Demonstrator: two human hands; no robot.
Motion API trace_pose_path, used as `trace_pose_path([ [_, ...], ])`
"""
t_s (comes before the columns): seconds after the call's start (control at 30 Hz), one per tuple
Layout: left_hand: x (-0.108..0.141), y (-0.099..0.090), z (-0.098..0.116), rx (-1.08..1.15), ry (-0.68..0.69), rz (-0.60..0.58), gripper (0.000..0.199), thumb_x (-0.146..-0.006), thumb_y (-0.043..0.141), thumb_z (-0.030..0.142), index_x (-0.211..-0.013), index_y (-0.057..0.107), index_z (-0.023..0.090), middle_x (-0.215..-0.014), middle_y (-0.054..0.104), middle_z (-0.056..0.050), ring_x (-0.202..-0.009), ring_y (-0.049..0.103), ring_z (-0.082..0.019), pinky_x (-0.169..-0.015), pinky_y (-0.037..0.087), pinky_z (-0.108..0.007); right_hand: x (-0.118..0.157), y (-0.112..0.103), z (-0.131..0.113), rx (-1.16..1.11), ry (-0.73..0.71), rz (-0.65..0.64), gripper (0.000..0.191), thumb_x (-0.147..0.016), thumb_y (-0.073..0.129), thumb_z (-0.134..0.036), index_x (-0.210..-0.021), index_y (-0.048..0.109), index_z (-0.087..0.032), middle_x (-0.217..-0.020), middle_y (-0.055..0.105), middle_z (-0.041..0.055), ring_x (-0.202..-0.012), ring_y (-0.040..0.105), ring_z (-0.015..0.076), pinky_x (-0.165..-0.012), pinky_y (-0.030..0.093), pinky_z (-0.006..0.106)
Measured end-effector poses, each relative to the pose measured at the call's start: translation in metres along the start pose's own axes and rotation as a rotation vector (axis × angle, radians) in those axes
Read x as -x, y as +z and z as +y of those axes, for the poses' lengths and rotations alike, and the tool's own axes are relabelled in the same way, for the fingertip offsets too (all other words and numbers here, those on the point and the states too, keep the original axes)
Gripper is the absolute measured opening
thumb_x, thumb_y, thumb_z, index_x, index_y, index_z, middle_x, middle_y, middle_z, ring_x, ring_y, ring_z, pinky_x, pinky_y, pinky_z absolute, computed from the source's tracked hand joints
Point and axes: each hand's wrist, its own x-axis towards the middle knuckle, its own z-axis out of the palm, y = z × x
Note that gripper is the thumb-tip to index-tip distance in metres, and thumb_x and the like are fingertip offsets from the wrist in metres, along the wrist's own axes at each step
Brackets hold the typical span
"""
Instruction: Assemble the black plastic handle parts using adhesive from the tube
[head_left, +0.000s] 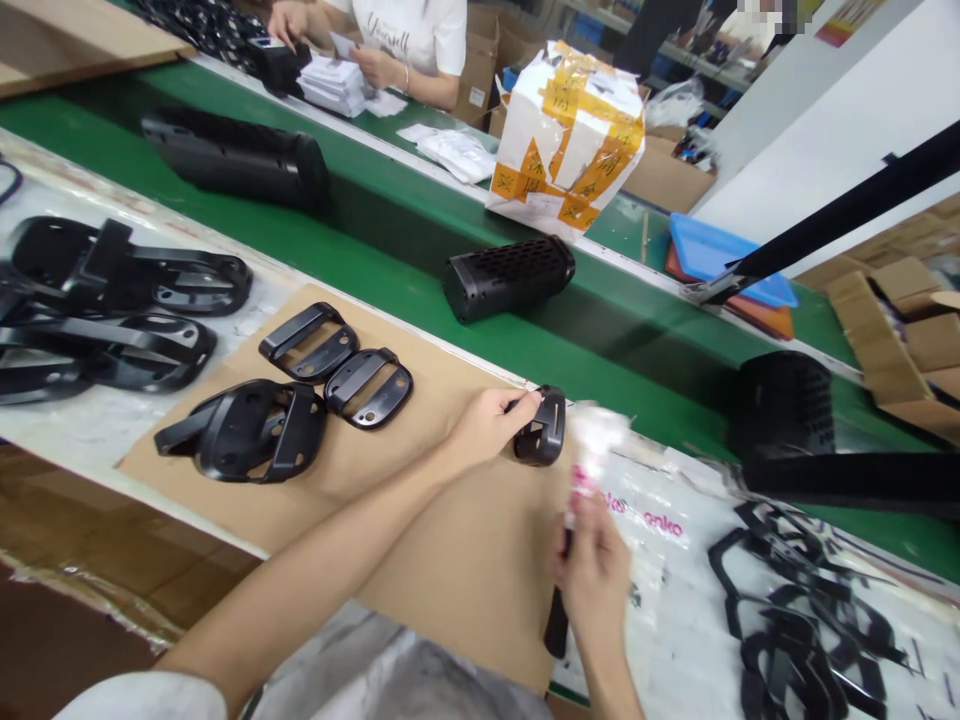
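My left hand (pixel 491 425) pinches the edge of a small black plastic bracket (pixel 553 425), which is tilted up over the brown cardboard sheet (pixel 450 545). My right hand (pixel 596 555) is closed around a black-handled brush-like tool (pixel 556 622). Its white head, with pink marks below, is blurred and close to the right side of the bracket; whether they touch I cannot tell. On the cardboard's left part lie two small black handled brackets (pixel 369 388) and a stack of larger black handled frames (pixel 259 430).
More black frames (pixel 127 270) lie at the left, and black strap-like parts (pixel 810 610) at the right. Black perforated cylindrical housings (pixel 510 278) rest on the green conveyor belt (pixel 390 280). Beyond are a taped white box (pixel 570 140), blue tray (pixel 727 260) and a co-worker handling papers (pixel 334 85).
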Motion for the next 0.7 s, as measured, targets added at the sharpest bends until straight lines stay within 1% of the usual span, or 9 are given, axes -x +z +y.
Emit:
trace_pose_path([
  [0.07, -0.001, -0.001, 0.000, 0.025, 0.009, 0.015, 0.044, -0.096, 0.049, 0.051, -0.068, 0.050, 0.017, -0.066, 0.045, 0.002, -0.068, 0.042, -0.013, -0.064, 0.032, -0.026, -0.003, 0.003, 0.001, 0.092, 0.067, -0.194, 0.074, -0.088, 0.059, -0.075, -0.130, 0.064, -0.014, -0.050, 0.040, -0.0086, -0.037, 0.035, 0.0100, -0.034, 0.028, 0.021],
  [0.1, -0.003, -0.002, 0.000, 0.043, 0.008, 0.026, 0.043, -0.095, 0.050, 0.051, -0.068, 0.051, 0.017, -0.066, 0.046, 0.002, -0.067, 0.043, -0.013, -0.064, 0.033, -0.026, -0.005, 0.002, 0.000, 0.115, 0.080, -0.247, 0.072, -0.088, 0.061, -0.073, -0.132, 0.063, -0.015, -0.051, 0.040, -0.0086, -0.038, 0.035, 0.0098, -0.035, 0.028, 0.020],
  [0.13, -0.004, -0.003, 0.000, 0.072, 0.000, 0.036, 0.043, -0.093, 0.052, 0.051, -0.067, 0.051, 0.017, -0.064, 0.046, 0.002, -0.065, 0.042, -0.012, -0.063, 0.033, -0.026, -0.007, 0.000, 0.000, 0.115, 0.072, -0.242, 0.070, -0.089, 0.062, -0.070, -0.133, 0.063, -0.016, -0.053, 0.041, -0.0083, -0.040, 0.036, 0.0096, -0.036, 0.029, 0.020],
  [0.2, -0.008, -0.006, 0.000, 0.185, -0.045, 0.059, 0.047, -0.088, 0.058, 0.053, -0.060, 0.044, 0.019, -0.056, 0.038, 0.005, -0.055, 0.034, -0.009, -0.056, 0.028, -0.025, -0.009, -0.007, -0.003, 0.062, 0.022, -0.123, 0.065, -0.090, 0.062, -0.069, -0.131, 0.063, -0.019, -0.057, 0.043, -0.0079, -0.042, 0.036, 0.0091, -0.036, 0.030, 0.020],
  [0.27, -0.012, -0.011, 0.002, 0.386, -0.127, 0.075, 0.052, -0.082, 0.065, 0.051, -0.054, 0.033, 0.021, -0.049, 0.027, 0.007, -0.047, 0.023, -0.007, -0.049, 0.020, -0.025, -0.008, -0.014, -0.005, -0.016, -0.044, -0.002, 0.058, -0.093, 0.060, -0.068, -0.127, 0.061, -0.022, -0.057, 0.043, -0.0087, -0.040, 0.034, 0.0085, -0.035, 0.028, 0.019],
  [0.33, -0.013, -0.015, 0.005, 0.629, -0.209, 0.035, 0.054, -0.077, 0.066, 0.046, -0.050, 0.026, 0.023, -0.044, 0.022, 0.009, -0.042, 0.019, -0.005, -0.045, 0.017, -0.024, -0.007, -0.017, -0.007, -0.073, -0.130, 0.048, 0.048, -0.097, 0.057, -0.064, -0.125, 0.058, -0.025, -0.059, 0.045, -0.0090, -0.038, 0.034, 0.0080, -0.033, 0.029, 0.019],
  [0.43, -0.012, -0.021, 0.012, 0.909, -0.263, -0.124, 0.056, -0.078, 0.062, 0.040, -0.044, 0.020, 0.023, -0.037, 0.022, 0.006, -0.036, 0.022, -0.006, -0.041, 0.023, -0.023, -0.005, -0.016, -0.010, -0.096, -0.242, 0.027, 0.040, -0.101, 0.054, -0.058, -0.127, 0.054, -0.027, -0.067, 0.052, -0.0071, -0.041, 0.040, 0.0083, -0.036, 0.034, 0.019],
  [0.53, -0.009, -0.024, 0.017, 1.025, -0.262, -0.245, 0.055, -0.080, 0.057, 0.036, -0.041, 0.020, 0.022, -0.034, 0.021, 0.005, -0.033, 0.023, -0.006, -0.040, 0.027, -0.022, -0.003, -0.010, -0.013, -0.113, -0.266, -0.067, 0.039, -0.103, 0.052, -0.055, -0.133, 0.051, -0.029, -0.075, 0.055, -0.0046, -0.049, 0.046, 0.0093, -0.040, 0.038, 0.019],
  [0.7, -0.008, -0.026, 0.017, 1.052, -0.309, -0.232, 0.057, -0.087, 0.051, 0.037, -0.040, 0.023, 0.022, -0.035, 0.018, 0.005, -0.032, 0.022, -0.007, -0.039, 0.029, -0.023, 0.007, 0.000, -0.011, -0.153, -0.326, -0.093, 0.036, -0.104, 0.052, -0.051, -0.131, 0.051, -0.029, -0.069, 0.047, -0.0070, -0.045, 0.034, 0.0073, -0.040, 0.027, 0.018],
])
